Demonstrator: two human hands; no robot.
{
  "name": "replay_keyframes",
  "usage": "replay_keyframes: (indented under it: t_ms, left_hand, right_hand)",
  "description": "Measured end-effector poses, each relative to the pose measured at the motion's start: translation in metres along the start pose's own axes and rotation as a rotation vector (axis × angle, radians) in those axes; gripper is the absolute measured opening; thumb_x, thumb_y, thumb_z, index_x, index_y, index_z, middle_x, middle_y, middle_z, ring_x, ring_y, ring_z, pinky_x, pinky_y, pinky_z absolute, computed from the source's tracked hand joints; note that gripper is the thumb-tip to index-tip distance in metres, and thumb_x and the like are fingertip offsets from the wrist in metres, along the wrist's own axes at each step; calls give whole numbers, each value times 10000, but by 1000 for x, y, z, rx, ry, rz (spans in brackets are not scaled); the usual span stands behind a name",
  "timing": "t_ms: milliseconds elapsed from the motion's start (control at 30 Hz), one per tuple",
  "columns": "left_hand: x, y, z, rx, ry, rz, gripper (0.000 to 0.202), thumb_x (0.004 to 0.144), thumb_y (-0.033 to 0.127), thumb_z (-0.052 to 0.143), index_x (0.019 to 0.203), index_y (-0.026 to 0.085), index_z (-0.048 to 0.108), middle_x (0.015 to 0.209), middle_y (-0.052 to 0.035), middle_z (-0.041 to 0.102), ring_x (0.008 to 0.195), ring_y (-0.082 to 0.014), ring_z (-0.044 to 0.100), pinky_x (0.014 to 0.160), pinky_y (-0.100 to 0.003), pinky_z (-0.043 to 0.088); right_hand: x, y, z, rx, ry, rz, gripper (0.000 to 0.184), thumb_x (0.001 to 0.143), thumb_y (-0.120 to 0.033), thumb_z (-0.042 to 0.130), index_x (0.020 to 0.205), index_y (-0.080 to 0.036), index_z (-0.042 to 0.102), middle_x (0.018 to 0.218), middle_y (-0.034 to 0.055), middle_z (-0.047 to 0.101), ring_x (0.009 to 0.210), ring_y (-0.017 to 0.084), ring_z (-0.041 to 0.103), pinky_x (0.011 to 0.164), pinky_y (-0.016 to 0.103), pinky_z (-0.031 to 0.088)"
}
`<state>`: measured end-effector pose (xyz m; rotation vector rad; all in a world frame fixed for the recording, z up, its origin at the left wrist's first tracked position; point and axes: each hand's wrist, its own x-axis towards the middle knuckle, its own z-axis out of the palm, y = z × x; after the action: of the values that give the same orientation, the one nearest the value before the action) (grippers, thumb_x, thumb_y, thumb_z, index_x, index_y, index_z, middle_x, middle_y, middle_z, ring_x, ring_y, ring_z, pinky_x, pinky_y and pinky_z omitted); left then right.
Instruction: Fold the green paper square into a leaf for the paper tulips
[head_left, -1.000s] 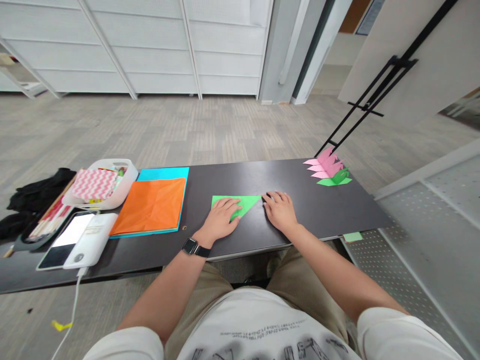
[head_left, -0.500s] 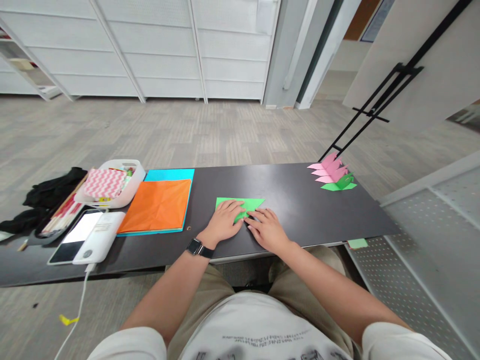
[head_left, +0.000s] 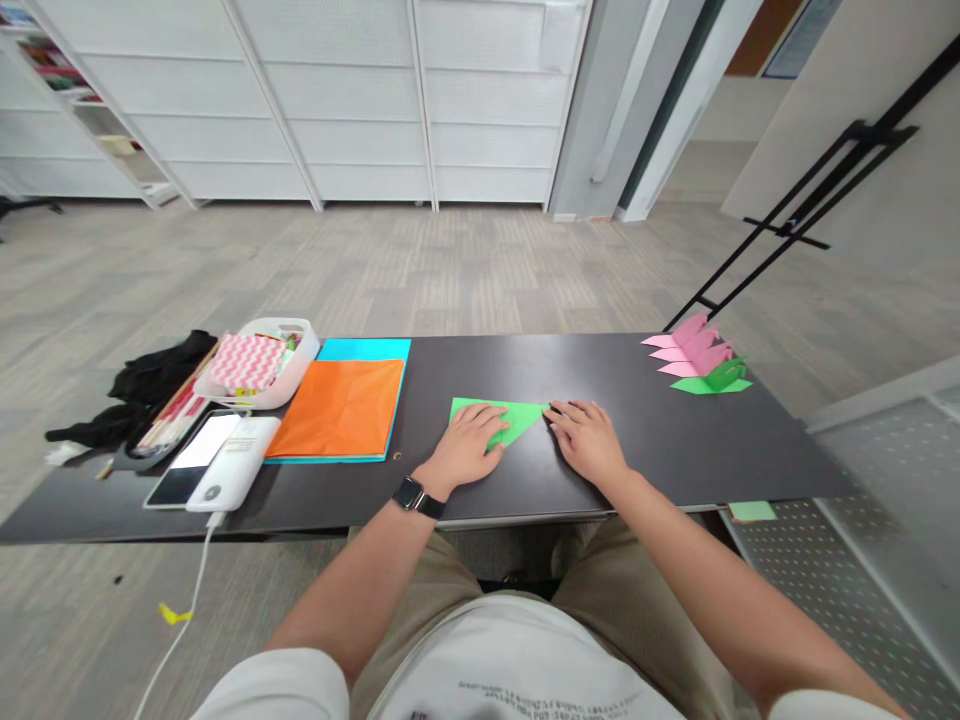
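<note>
A green sheet of paper point(head_left: 521, 420), folded into a triangle, lies flat on the dark table point(head_left: 480, 365). My left hand point(head_left: 471, 440) rests on its left part with the fingers stretched out, covering some of the paper. At the triangle's right tip is my right hand point(head_left: 589, 437), its fingers out and the fingertips touching or just beside that corner. Folded pink paper pieces point(head_left: 694, 345) and a green one point(head_left: 724, 377) stand in a row at the table's far right.
Orange paper point(head_left: 337, 405) lies over blue sheets point(head_left: 367, 348) on the left. Beyond are a white basket point(head_left: 300, 365), a phone point(head_left: 187, 465), a white power bank point(head_left: 236, 465) with a cable, and black cloth point(head_left: 161, 375). A black stand point(head_left: 787, 230) rises behind the right end.
My right hand has moved right, from the paper's lower edge to its right tip. My left hand stays on the paper. The view has shifted slightly.
</note>
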<state>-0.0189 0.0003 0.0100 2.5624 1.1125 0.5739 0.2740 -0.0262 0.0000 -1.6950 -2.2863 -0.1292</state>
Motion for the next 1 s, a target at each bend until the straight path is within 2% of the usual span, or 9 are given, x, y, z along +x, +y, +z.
replay_keyframes:
  t_ms: [133,267,367,433,500,633,700,833,1000]
  left_hand:
    - [0,2,-3,-9,0,-1,358,990,294,649,1340,276,725,1597,-47,626,1501,-303,503,1304,-547,374]
    - [-1,1,-2,-1,17,4,345,992,298,649,1326,267,733,1590,-54,631,1486,-299,518,1300,-535,379]
    - [-1,0,-1,8,24,14,347,998,299,646,1332,259,729,1590,-58,632,1484,-297,520,1297,-527,382]
    - [-1,0,0,14,26,16,348,1000,301,646,1335,255,727,1589,-58,633,1481,-297,524,1293,-525,385]
    - [-1,0,1,16,28,14,347,1000,304,646,1334,252,726,1589,-56,634,1482,-299,523,1294,-524,384]
    - [-1,0,-1,14,12,14,370,976,297,669,1340,253,722,1600,-56,624,1483,-307,521,1296,-531,380]
    - [-1,1,-3,13,5,10,378,964,287,674,1338,255,721,1600,-58,623,1483,-310,520,1300,-536,376]
    - [0,2,-5,5,0,11,382,957,277,668,1335,257,718,1593,-57,625,1484,-311,516,1308,-542,367]
    - [0,2,-3,-12,-7,12,413,928,256,682,1340,259,718,1592,-66,621,1493,-315,510,1311,-555,367]
  right_hand:
    - [1,6,7,-12,71,48,408,1091,-330,483,1358,-301,790,1470,71,737,1348,370,602,1181,620,442]
    - [3,0,7,13,143,66,399,1088,-335,500,1354,-269,790,1427,114,748,1318,378,623,1165,629,466]
    - [3,-14,3,82,153,-38,396,1094,-331,513,1385,-262,772,1443,108,738,1342,353,617,1174,581,480]
    - [1,-22,3,125,110,-163,372,1097,-333,532,1367,-290,783,1445,79,740,1367,333,607,1210,567,457]
    - [0,-25,5,140,74,-212,345,1090,-341,554,1328,-317,803,1424,62,755,1358,330,611,1217,583,445]
    - [3,-18,9,87,143,-30,339,1071,-305,548,1250,-280,834,1372,107,774,1275,369,640,1113,613,503]
    - [7,-18,9,78,182,11,347,1069,-293,543,1261,-253,829,1383,130,763,1278,380,637,1108,611,508]
    - [15,-36,11,171,136,-120,364,1070,-293,564,1352,-273,794,1426,113,740,1323,346,628,1167,569,504]
    - [16,-51,20,204,99,-112,346,1062,-279,583,1324,-294,809,1362,104,768,1270,330,655,1131,553,539]
